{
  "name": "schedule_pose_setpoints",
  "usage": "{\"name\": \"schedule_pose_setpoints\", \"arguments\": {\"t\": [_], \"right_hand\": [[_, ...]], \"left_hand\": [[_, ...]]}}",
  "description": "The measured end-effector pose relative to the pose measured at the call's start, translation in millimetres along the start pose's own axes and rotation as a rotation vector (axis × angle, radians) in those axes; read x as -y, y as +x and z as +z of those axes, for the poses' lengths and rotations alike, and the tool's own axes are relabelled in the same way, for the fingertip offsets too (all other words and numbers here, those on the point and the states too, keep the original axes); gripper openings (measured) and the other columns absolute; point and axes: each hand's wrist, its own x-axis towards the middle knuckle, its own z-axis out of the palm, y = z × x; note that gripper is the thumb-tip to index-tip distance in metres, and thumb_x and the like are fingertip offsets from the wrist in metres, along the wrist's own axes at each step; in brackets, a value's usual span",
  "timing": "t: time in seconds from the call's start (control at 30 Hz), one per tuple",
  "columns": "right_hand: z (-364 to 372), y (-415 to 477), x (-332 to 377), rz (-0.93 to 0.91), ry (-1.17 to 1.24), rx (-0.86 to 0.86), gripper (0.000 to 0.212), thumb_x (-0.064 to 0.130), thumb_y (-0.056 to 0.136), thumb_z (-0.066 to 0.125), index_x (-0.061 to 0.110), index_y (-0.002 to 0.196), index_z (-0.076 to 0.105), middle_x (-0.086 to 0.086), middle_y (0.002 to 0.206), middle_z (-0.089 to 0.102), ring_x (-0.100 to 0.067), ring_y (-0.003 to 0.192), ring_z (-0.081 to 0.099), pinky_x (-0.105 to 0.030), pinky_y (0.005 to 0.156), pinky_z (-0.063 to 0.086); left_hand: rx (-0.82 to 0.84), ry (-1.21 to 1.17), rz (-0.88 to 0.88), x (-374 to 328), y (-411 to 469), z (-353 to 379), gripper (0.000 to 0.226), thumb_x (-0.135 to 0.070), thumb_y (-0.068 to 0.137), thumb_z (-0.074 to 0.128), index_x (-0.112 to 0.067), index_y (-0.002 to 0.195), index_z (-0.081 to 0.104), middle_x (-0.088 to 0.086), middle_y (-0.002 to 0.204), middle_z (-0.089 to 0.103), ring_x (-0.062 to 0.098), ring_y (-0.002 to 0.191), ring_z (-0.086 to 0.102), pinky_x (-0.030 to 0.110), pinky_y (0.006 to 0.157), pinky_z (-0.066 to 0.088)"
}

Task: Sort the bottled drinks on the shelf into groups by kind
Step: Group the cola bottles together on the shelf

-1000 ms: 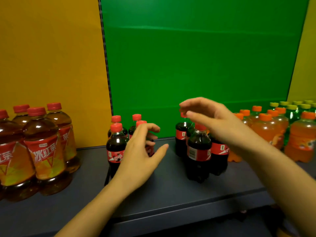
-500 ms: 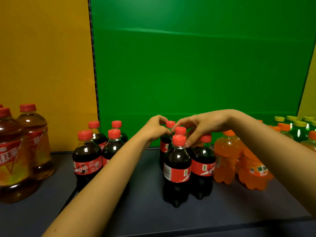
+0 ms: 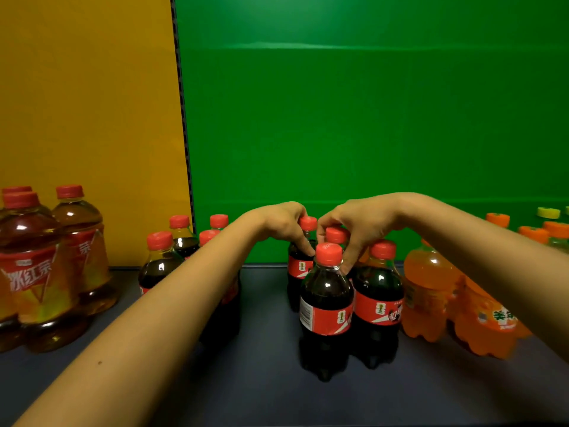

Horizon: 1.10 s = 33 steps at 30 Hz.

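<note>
A cluster of several cola bottles with red caps stands mid-shelf: a front one (image 3: 326, 303), one to its right (image 3: 379, 303) and two behind. My left hand (image 3: 278, 224) curls its fingers round the neck of the rear-left cola bottle (image 3: 298, 268). My right hand (image 3: 358, 229) reaches over and pinches the neck of the rear-middle cola bottle (image 3: 337, 235), most of which is hidden. A second cola group (image 3: 160, 266) stands to the left, partly behind my left forearm.
Big iced-tea bottles (image 3: 34, 272) fill the far left. Orange soda bottles (image 3: 428, 291) crowd the right, with yellow-capped green bottles (image 3: 548, 212) behind them. The dark shelf board (image 3: 261, 380) runs to a green and yellow back wall.
My left hand left the left cola group and moved right to the middle cluster. Both hands came down onto the necks of the rear bottles. The view shifted right.
</note>
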Motion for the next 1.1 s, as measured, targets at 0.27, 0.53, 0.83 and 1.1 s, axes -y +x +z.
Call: {"name": "schedule_pose_setpoints", "arguments": {"t": [0.27,0.53,0.83,1.1], "right_hand": [[1,18,4,0.079,0.076,0.005,0.045,0.004,0.072,0.074,0.013,0.109,0.049,0.003,0.087,0.050,-0.011,0.071,0.050,-0.020,0.058,0.044],[5,45,-3,0.150,0.067,-0.097,0.041,0.010,0.081,0.067,0.009,0.113,0.043,-0.004,0.096,0.049,-0.016,0.078,0.048,-0.020,0.056,0.040],[5,55,-1,0.210,-0.111,-0.129,0.052,0.055,0.074,0.067,0.016,0.098,0.042,-0.003,0.101,0.051,-0.021,0.090,0.050,-0.028,0.073,0.039],[6,66,12,0.221,-0.201,-0.159,0.072,0.064,0.072,0.062,0.008,0.115,0.046,-0.012,0.118,0.056,-0.026,0.097,0.054,-0.029,0.078,0.042]], "left_hand": [[0.082,0.146,-0.007,14,-18,-23,0.048,-0.013,0.071,0.077,-0.011,0.109,0.047,0.001,0.099,0.049,0.018,0.091,0.047,0.023,0.065,0.040],[0.119,0.252,-0.010,25,-20,-29,0.051,-0.029,0.070,0.078,-0.010,0.105,0.045,-0.001,0.096,0.048,0.019,0.089,0.048,0.026,0.068,0.041],[0.116,0.385,-0.016,30,-14,-36,0.054,-0.032,0.068,0.080,-0.011,0.106,0.047,0.001,0.103,0.048,0.020,0.093,0.047,0.029,0.076,0.040],[0.113,0.376,-0.028,34,-11,-39,0.059,-0.026,0.068,0.080,-0.010,0.114,0.048,0.000,0.103,0.048,0.019,0.092,0.047,0.026,0.074,0.039]]}}
